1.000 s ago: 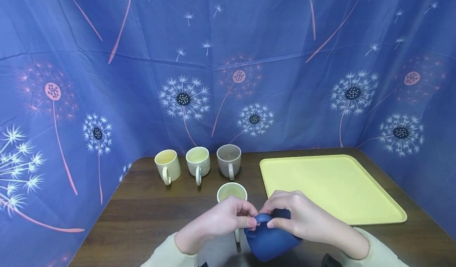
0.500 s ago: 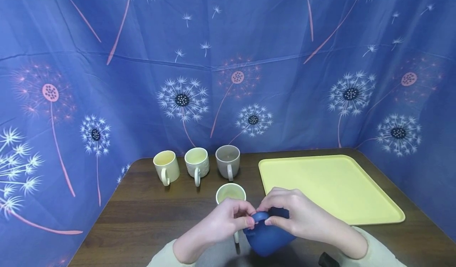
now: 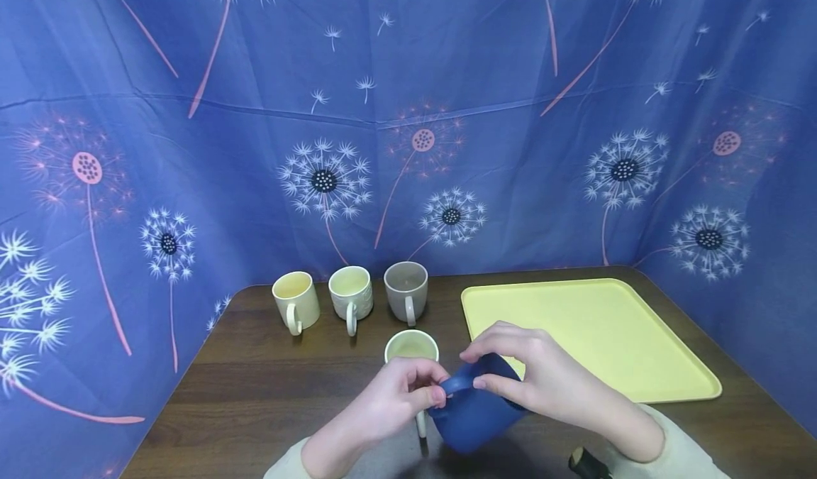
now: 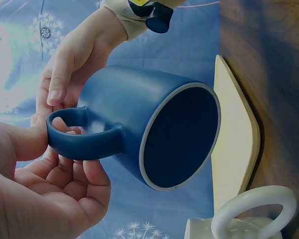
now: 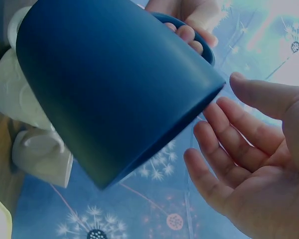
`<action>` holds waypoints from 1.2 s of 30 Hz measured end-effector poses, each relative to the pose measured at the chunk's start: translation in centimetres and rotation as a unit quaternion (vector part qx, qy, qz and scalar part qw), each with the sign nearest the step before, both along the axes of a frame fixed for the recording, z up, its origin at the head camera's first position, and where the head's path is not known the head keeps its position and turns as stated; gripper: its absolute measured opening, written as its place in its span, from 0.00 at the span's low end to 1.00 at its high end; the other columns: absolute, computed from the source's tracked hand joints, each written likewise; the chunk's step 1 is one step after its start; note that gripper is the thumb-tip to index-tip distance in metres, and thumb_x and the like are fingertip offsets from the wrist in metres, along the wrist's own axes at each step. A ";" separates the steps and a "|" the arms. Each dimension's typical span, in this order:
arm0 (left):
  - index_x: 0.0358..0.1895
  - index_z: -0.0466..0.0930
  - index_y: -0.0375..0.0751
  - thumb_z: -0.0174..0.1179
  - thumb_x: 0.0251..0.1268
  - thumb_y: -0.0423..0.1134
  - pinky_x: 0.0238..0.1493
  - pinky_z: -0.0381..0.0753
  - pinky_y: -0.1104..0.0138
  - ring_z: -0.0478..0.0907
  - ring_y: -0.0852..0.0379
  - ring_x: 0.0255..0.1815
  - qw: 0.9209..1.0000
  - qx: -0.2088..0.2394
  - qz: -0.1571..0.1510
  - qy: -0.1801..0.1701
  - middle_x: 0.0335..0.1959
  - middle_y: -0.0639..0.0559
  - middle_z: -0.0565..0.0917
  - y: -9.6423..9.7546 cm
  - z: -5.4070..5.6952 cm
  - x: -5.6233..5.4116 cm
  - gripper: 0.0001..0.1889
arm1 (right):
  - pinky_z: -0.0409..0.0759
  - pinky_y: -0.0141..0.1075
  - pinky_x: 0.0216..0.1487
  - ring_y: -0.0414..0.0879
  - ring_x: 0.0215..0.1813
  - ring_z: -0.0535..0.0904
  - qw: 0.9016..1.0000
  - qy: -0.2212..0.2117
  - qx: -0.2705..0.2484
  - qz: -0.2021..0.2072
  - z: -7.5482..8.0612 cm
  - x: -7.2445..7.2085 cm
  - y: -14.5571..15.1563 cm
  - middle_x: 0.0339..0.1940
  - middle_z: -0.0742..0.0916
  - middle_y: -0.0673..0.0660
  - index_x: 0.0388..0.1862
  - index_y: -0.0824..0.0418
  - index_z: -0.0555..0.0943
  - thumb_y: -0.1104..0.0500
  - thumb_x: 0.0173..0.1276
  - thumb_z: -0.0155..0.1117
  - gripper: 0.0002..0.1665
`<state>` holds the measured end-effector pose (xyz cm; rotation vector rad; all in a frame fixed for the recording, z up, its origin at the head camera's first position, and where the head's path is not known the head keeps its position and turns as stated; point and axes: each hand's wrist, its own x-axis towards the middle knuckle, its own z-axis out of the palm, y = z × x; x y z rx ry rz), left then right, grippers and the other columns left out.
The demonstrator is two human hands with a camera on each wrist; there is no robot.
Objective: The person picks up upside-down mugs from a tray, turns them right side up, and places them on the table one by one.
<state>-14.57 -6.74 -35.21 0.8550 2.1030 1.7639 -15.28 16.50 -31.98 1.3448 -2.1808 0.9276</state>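
A matte blue mug (image 3: 475,422) is held tilted over the front of the table, its mouth toward the right. My left hand (image 3: 397,402) pinches its handle between thumb and fingers. Around the rim side, my right hand (image 3: 542,369) has its thumb and fingers spread; in the right wrist view those fingers (image 5: 239,144) are straight, just off the rim. The left wrist view shows the mug's dark base (image 4: 182,137) with a pale ring around it. Just behind my left hand stands a whitish mug (image 3: 411,345), partly hidden, its handle toward me.
At the back left, a cream mug (image 3: 296,303), a pale textured mug (image 3: 351,296) and a grey mug (image 3: 406,293) stand in a row. A yellow tray (image 3: 593,337) lies on the right of the wooden table (image 3: 268,372). A patterned blue cloth (image 3: 255,145) hangs behind.
My right hand has loosened from the blue mug's handle and rim, its fingers spreading and lifting slightly. My left hand keeps its pinch on the handle, and the mug has shifted a little left.
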 end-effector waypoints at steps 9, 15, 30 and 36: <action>0.38 0.77 0.23 0.56 0.61 0.26 0.37 0.75 0.73 0.73 0.63 0.31 0.999 0.024 0.029 0.014 0.29 0.32 0.78 -1.0 0.3 0.0 0.07 | 0.71 0.20 0.51 0.40 0.44 0.81 0.998 0.017 -0.032 -0.056 0.6 -0.1 0.7 0.40 0.86 0.46 0.44 0.53 0.83 0.68 0.52 0.72 0.20; 0.36 0.77 0.23 0.56 0.61 0.27 0.37 0.75 0.73 0.73 0.64 0.31 0.998 0.031 0.047 0.040 0.28 0.32 0.77 -1.7 0.2 -0.3 0.06 | 0.71 0.19 0.50 0.39 0.43 0.81 0.995 0.023 -0.049 -0.088 0.5 -0.2 1.2 0.39 0.86 0.47 0.43 0.53 0.83 0.69 0.50 0.72 0.21; 0.38 0.75 0.22 0.54 0.64 0.27 0.39 0.76 0.71 0.74 0.63 0.33 0.988 0.071 0.123 0.058 0.28 0.51 0.77 -3.9 -0.2 -0.9 0.07 | 0.74 0.22 0.44 0.36 0.42 0.80 0.988 -0.029 -0.092 -0.120 -0.9 -0.5 2.3 0.38 0.86 0.45 0.42 0.51 0.83 0.71 0.54 0.69 0.20; 0.38 0.77 0.26 0.56 0.62 0.27 0.40 0.77 0.69 0.76 0.62 0.33 0.975 0.088 0.197 0.044 0.28 0.51 0.78 -4.5 -0.9 -1.1 0.06 | 0.77 0.25 0.43 0.35 0.42 0.81 0.984 -0.075 -0.079 -0.140 -1.3 -0.5 2.8 0.39 0.85 0.40 0.43 0.47 0.82 0.68 0.59 0.66 0.18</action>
